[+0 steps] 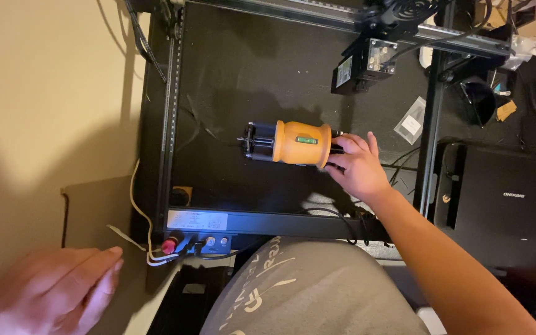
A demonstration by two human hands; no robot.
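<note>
across the head view, a black machine bed (243, 74) fills the middle, framed by a metal rail (170, 118) on its left and a second upright rail (430, 124) on its right. a gantry bar (317, 15) crosses the top, carrying a black head module (361, 65) that hangs above the bed, apart from everything below. a small clear bag (412, 120) lies on the bed near the right rail. along the near edge runs a front bar (262, 222), with a red knob (170, 244) and white wires (144, 229) at its left end. a black box (510, 198) sits to the right, outside the frame.

on the bed's middle lies an orange tool (298, 143) with a small green level vial on its side. its long axis runs left to right; the dark pronged end points left toward the rail, the other end points right.

the right hand (358, 167) closes its fingers around the tool's right end, thumb underneath. nothing stands between hand and tool.

the left hand (57, 288) is blurred at the lower left, fingers loosely extended and holding nothing, near the white wires, well apart from the tool.
</note>
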